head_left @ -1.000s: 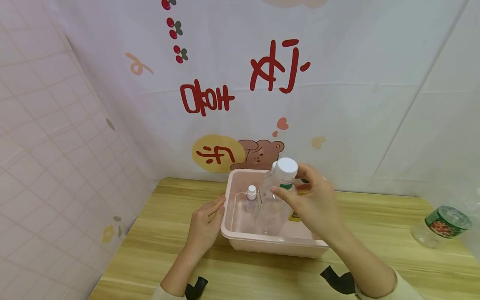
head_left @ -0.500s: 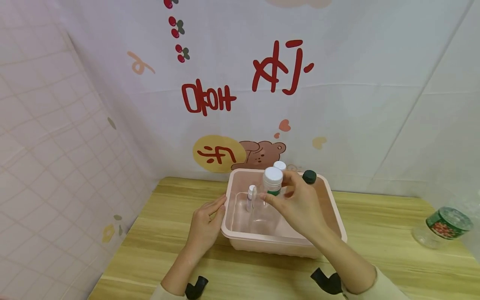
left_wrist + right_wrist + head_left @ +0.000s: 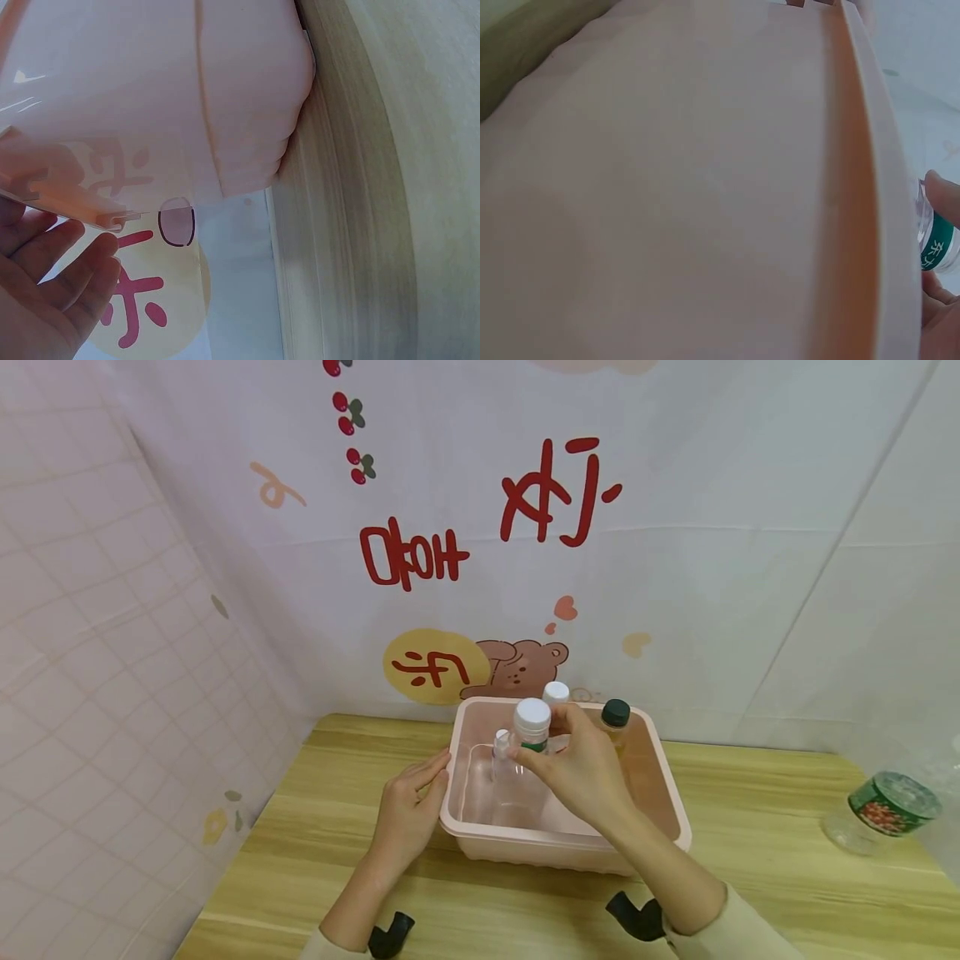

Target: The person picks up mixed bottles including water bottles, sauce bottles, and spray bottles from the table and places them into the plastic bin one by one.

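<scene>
My right hand (image 3: pixel 581 768) pinches a clear plastic bottle (image 3: pixel 517 797) near its neck, below the white cap and green neck band. The bottle stands upright, its lower part down inside a pink plastic bin (image 3: pixel 551 837). In the right wrist view, the bin's wall hides most of the bottle, and only the green band (image 3: pixel 937 244) and the fingertips show past the rim. At the bin's left side my left hand (image 3: pixel 408 806) rests with loosely extended fingers against the rim; the left wrist view has those fingers (image 3: pixel 56 251) under the edge.
Inside the bin stand a small white-capped bottle (image 3: pixel 502 740), another white-capped bottle (image 3: pixel 556 692) at the back and a dark-capped bottle (image 3: pixel 616 713) with yellowish contents. A clear bottle with a green label (image 3: pixel 885 810) is on the wooden table (image 3: pixel 757 827) at the right.
My right hand has moved left and down with the clear bottle, lowering it into the bin's left part. The dark-capped bottle has come into fuller view. My left hand has stayed at the rim.
</scene>
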